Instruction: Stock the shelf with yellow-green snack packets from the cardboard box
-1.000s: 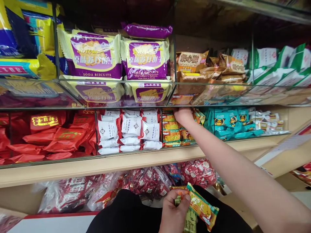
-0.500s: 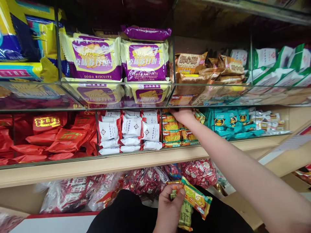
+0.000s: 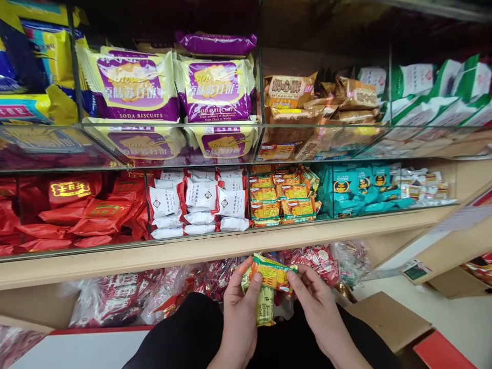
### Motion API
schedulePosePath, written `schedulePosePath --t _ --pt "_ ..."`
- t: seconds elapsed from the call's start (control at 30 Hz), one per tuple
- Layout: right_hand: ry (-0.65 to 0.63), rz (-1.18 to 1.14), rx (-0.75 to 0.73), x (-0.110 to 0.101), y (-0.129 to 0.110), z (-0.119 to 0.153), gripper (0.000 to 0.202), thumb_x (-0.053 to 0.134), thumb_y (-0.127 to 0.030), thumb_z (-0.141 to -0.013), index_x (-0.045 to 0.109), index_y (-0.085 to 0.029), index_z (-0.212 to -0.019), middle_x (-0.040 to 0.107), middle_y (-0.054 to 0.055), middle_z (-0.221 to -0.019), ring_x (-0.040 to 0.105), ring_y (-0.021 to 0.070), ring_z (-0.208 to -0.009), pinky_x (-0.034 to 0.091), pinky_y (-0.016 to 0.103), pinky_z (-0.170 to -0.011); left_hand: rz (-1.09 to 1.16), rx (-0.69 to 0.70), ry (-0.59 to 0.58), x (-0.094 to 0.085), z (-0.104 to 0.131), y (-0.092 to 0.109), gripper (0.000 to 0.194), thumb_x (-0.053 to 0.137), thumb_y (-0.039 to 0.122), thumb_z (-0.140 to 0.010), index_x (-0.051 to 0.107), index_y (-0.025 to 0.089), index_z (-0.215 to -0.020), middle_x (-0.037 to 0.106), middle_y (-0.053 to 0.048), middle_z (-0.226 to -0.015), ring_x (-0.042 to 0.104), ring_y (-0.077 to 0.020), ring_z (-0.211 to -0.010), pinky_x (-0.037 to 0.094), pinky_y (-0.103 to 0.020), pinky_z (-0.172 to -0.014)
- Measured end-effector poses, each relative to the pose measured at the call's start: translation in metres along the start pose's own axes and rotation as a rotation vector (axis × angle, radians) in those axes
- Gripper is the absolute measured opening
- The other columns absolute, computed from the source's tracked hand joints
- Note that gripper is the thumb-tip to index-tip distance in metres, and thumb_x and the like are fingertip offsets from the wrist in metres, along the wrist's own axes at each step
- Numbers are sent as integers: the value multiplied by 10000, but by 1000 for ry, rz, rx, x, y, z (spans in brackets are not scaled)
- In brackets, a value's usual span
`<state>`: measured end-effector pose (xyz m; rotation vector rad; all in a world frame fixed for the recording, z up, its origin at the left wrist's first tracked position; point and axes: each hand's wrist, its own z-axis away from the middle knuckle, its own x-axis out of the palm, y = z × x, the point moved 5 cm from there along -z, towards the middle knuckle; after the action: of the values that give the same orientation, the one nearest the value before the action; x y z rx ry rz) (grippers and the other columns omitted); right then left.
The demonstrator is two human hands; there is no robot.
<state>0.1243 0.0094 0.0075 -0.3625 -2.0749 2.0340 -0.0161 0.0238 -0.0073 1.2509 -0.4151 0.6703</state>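
Low in the middle, my left hand [image 3: 239,310] grips a small bunch of yellow-green snack packets [image 3: 269,279]. My right hand [image 3: 317,305] pinches the right end of the top packet with thumb and fingers. Both hands are held over my lap, below the wooden shelf edge [image 3: 215,246]. Straight above them, behind glass, stands a compartment stacked with the same orange-yellow packets [image 3: 282,197].
Glass-fronted compartments hold red packets [image 3: 77,212], white packets [image 3: 196,202] and teal packets [image 3: 357,187]. Purple soda biscuit bags [image 3: 172,89] fill the shelf above. Red wrapped sweets in clear bags [image 3: 115,300] lie below. A cardboard box [image 3: 388,320] sits at lower right.
My right hand has come out of the orange-yellow packet compartment and down to the packets in my left hand. The view has shifted slightly.
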Motion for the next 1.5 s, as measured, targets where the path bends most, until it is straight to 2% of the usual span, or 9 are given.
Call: schedulePosePath --t 0.13,0.3,0.47,0.77,1.03,1.13,1.27,1.37,1.5 --pt "67 105 -63 -11 -3 -7 326 527 -494 -754 600 -188 -839 617 25 -753 576 188 -708 475 262 -618 -18 -33 -50 7 6 0 455 725 255 -649 590 229 -1083 711 -46 -945 671 -199 -837 510 -295 -769" --pt "14 315 -209 -13 -9 -1 281 450 -437 -824 605 -203 -828 639 41 -784 593 206 -716 476 282 -630 -47 -99 -19 6 8 -4 195 725 304 -641 609 163 -711 693 -7 -636 679 -190 -639 530 -265 -587" --pt "161 399 -362 -10 -13 7 269 393 -406 -856 569 -210 -803 614 36 -705 573 194 -638 456 282 -606 -11 -113 6 3 8 -9 219 724 318 -638 576 174 -712 656 23 -570 658 -162 -557 505 -230 -503" --pt "275 406 -244 -15 3 1 315 337 -440 -868 533 -195 -861 623 58 -744 586 201 -658 452 284 -585 70 -211 -67 10 23 -37 292 769 340 -579 611 175 -761 695 -12 -645 670 -188 -594 519 -281 -562" --pt "-25 397 -337 -12 -6 -3 246 436 -406 -834 576 -204 -855 625 32 -763 583 186 -671 462 286 -613 -107 -262 -81 9 22 -33 290 724 405 -614 678 142 -728 672 -39 -558 640 -200 -554 514 -328 -577" --pt "-156 431 -453 -9 -22 -6 322 554 -366 -763 596 -221 -1047 631 56 -991 553 229 -930 433 355 -820 -382 -81 -234 11 19 -22 270 705 376 -645 714 148 -790 701 -73 -724 628 -219 -694 496 -344 -696" --pt "-391 480 -362 1 -24 -2 321 595 -286 -729 632 -260 -1046 648 29 -884 575 213 -856 447 339 -773 -724 169 -378 12 21 -21 170 680 340 -675 738 188 -724 700 -67 -818 578 -241 -843 439 -313 -812" --pt "-415 473 -224 -3 -23 -5 179 615 -269 -705 683 -250 -869 655 13 -817 596 192 -760 455 312 -710 -675 100 -434 10 22 -31 193 666 336 -693 731 180 -785 701 -66 -827 594 -224 -807 451 -298 -779" --pt "-222 265 -43 -32 -29 -24 230 632 -387 -689 645 -208 -834 655 11 -747 583 169 -637 472 285 -583 -484 -8 -393 9 23 -36 218 735 301 -621 704 170 -793 692 -70 -859 603 -224 -840 468 -298 -766"
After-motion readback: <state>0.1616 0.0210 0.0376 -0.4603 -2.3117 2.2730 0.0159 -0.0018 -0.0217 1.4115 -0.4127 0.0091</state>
